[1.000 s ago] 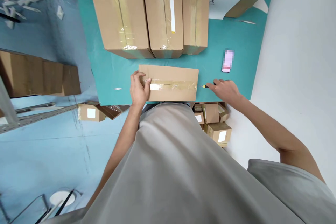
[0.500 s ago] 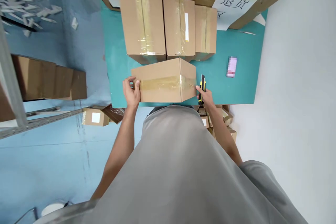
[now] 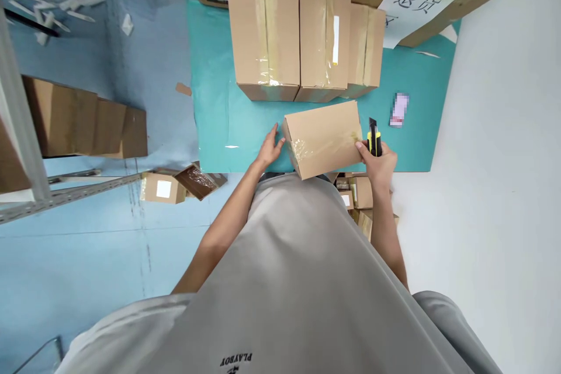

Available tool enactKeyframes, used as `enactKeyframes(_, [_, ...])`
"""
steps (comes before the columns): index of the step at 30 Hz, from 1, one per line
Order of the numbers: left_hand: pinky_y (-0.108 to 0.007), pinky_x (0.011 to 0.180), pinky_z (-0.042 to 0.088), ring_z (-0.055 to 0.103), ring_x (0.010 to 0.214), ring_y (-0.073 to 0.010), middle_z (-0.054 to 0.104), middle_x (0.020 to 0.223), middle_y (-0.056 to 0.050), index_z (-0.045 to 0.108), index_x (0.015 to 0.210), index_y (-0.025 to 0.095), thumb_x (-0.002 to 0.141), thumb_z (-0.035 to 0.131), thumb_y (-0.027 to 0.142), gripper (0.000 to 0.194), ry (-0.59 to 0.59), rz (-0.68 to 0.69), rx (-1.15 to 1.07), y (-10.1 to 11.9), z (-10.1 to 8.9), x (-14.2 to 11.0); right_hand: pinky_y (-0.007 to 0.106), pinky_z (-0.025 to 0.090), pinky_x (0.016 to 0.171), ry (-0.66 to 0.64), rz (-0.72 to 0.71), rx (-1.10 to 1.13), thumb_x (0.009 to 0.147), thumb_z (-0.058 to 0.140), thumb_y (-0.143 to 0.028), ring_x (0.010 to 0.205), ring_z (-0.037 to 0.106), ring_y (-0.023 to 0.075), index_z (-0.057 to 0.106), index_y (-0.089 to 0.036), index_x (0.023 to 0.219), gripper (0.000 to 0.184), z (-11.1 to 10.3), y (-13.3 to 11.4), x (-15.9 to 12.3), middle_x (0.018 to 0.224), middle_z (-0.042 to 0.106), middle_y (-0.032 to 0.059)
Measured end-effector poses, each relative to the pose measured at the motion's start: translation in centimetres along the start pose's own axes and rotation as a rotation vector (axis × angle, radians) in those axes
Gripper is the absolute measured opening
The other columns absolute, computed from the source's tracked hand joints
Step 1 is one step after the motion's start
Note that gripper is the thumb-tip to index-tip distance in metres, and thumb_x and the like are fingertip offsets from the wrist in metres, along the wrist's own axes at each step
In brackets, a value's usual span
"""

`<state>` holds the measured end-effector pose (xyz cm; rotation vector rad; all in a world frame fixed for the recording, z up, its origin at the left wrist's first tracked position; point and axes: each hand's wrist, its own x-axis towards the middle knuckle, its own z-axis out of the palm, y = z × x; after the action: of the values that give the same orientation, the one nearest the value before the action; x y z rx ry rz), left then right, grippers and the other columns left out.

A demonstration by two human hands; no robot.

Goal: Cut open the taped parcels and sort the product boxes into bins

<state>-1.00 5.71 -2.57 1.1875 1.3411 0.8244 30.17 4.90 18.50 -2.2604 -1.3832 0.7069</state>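
Observation:
A taped cardboard box (image 3: pixel 324 137) lies turned at an angle on the teal table (image 3: pixel 219 123), close to its near edge. My left hand (image 3: pixel 270 149) rests flat against the box's left end, fingers stretched out. My right hand (image 3: pixel 377 160) is closed round a yellow and black utility knife (image 3: pixel 374 137), blade end pointing away from me, and its fingers touch the box's right end.
Three taller taped boxes (image 3: pixel 302 29) stand in a row behind it, with larger cartons bearing paper signs (image 3: pixel 421 3) at the back. A phone (image 3: pixel 399 110) lies to the right. Small boxes (image 3: pixel 163 188) sit on the floor under the table edge; a white wall is at right.
My right hand picked up the knife from the table and came to the box. The box has been rotated, and my left hand went from gripping its end to lying flat against it.

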Motion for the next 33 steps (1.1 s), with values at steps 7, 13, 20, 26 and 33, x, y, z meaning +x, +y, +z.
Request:
enactKeyframes(7, [-0.055,0.125,0.055,0.064,0.148,-0.0337,0.071,0.153,-0.008,0.074,0.147,0.03,0.108,0.067,0.064,0.053,-0.01,0.194,0.008,10.7,-5.3,-1.0,0.045,0.06,0.098,0.077,-0.06,-0.271,0.109,0.062,-0.063,0.105,0.076,0.0312,0.079,-0.016,0.119,0.051,0.5,-1.4,-1.5,0.115,0.081,0.0175])
enactKeyframes(13, [-0.059,0.119,0.06,0.068,0.135,-0.034,0.073,0.138,-0.007,0.076,0.133,0.026,0.099,0.081,0.044,0.04,-0.085,0.204,0.05,13.3,-6.2,0.5,0.045,0.065,0.093,-0.126,-0.068,-0.215,0.118,0.039,-0.049,0.106,0.082,0.0305,0.055,-0.019,0.163,0.056,0.3,-5.4,-7.7,0.132,0.081,0.0183])
enactKeyframes(20, [-0.058,0.113,0.065,0.073,0.125,-0.031,0.073,0.133,-0.005,0.076,0.129,0.024,0.094,0.082,0.035,0.037,-0.129,0.176,-0.008,13.4,-6.6,0.8,0.041,0.066,0.098,-0.478,-0.221,-0.378,0.119,0.043,-0.036,0.118,0.084,0.0327,0.056,-0.022,0.17,0.055,4.6,-10.6,-13.0,0.141,0.083,0.0138])
enactKeyframes(26, [-0.051,0.111,0.066,0.074,0.122,-0.0268,0.077,0.132,-0.006,0.076,0.124,0.022,0.091,0.081,0.035,0.035,-0.107,0.16,0.007,14.4,-6.6,0.4,0.038,0.067,0.092,-0.376,-0.21,-0.416,0.119,0.046,-0.033,0.11,0.086,0.0325,0.06,-0.018,0.169,0.054,6.1,-11.3,-13.1,0.133,0.086,0.0161])
enactKeyframes(33, [-0.046,0.108,0.067,0.075,0.12,-0.026,0.078,0.129,-0.006,0.076,0.123,0.022,0.089,0.08,0.033,0.035,-0.09,0.168,0.036,14.5,-6.3,0.3,0.037,0.064,0.091,-0.428,-0.111,-0.612,0.122,0.039,-0.033,0.101,0.085,0.031,0.053,-0.018,0.173,0.055,5.9,-14.7,-14.3,0.126,0.087,0.0171])
